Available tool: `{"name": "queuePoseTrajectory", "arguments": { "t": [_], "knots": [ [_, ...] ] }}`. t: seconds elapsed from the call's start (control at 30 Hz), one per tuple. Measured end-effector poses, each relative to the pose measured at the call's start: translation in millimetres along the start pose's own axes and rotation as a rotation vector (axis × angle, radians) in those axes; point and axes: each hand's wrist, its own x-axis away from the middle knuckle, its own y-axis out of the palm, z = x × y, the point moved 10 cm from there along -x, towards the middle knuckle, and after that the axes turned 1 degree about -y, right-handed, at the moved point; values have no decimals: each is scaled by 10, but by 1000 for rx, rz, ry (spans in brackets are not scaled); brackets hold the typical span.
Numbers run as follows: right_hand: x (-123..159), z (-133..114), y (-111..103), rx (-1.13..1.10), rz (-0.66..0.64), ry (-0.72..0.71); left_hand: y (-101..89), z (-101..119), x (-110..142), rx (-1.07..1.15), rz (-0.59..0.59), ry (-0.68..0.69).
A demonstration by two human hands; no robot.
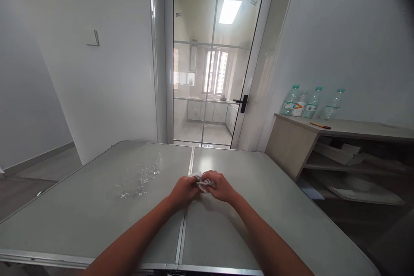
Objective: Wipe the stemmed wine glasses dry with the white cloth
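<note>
My left hand (183, 189) and my right hand (221, 186) meet above the middle of the table, both closed around a crumpled white cloth (205, 186). The fingers of both hands are curled into its folds. Whether anything else is wrapped inside the cloth cannot be made out. To the left of my hands, several small clear glasses (140, 190) stand in a loose group on the table. They are so transparent that mainly their bright glints show, and their exact shape is hard to tell.
The grey-green table (80, 220) has a metal seam (180, 237) down its middle and a metal edge. Behind it is a glass door (194, 116) with a black handle (244, 103). At right, a shelf unit (294, 138) bears plastic bottles (312, 103) and a yellow-and-red pen-like item (319, 125).
</note>
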Motion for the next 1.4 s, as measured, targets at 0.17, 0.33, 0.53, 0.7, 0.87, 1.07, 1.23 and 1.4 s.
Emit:
{"name": "queuePoseTrajectory", "arguments": {
  "t": [0.17, 0.33, 0.53, 0.7, 0.87, 1.07, 1.23, 1.4],
  "knots": [
    [10, 22, -17, -1, 69, -9, -44, -38, -1, 15, 57, 10],
    [75, 482, 47, -486, 146, 410, -14, 34, 66, -23, 53, 85],
    [154, 675, 191, -895, 180, 567, -103, -6, 50, 171, 148, 20],
    [130, 727, 178, -830, 321, 529, -174, -339, 21, 559, 313, -291],
    [112, 442, 195, -423, 431, 320, -52, -391, -22, 665, 237, -353],
    [28, -19, 269, 165, 214, -81, 19, -310, -25, 644, 182, -325],
    [26, -169, 248, 453, 10, -240, -1, -236, -17, 548, 162, -259],
    [23, -193, 62, 368, 116, -214, -25, -82, -2, 437, 100, -158]
  ]
}}
